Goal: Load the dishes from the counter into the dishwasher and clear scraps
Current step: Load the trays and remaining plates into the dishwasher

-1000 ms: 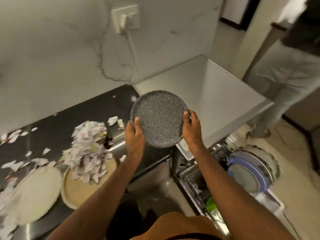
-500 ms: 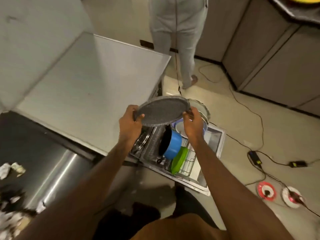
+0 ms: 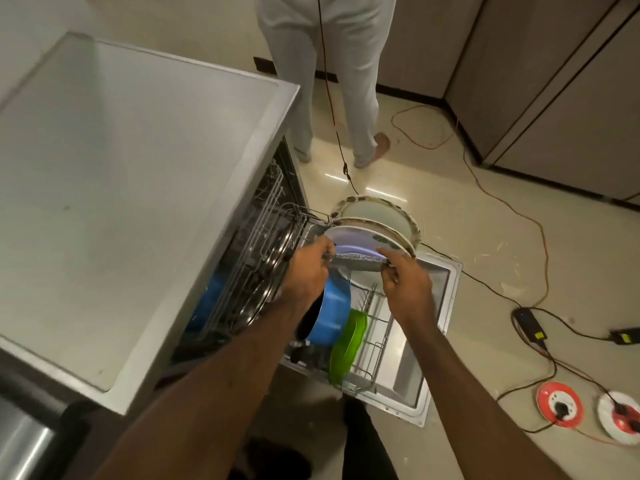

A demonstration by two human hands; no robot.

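One broad white worktop (image 3: 121,168) fills the frame from 8 to 11 o'clock. Beside it the dishwasher (image 3: 441,299) stands open, its lower rack (image 3: 381,341) pulled out over the dropped door. A second person's legs (image 3: 332,81) stand at 12 o'clock, cut off at the top edge. In the rack, large pale plates (image 3: 377,216) stand on edge at the far end; a blue pot (image 3: 334,313) and a green dish (image 3: 346,344) sit nearer.

Both hands grip a grey speckled plate (image 3: 360,266) just in front of the pale plates. The left hand (image 3: 306,271) curls round its 9 o'clock rim, and the right hand (image 3: 407,285) pinches its 3 o'clock rim. Whether the plate touches the rack is hidden. The label on the black power brick (image 3: 528,323) at 4 o'clock is too small to read.
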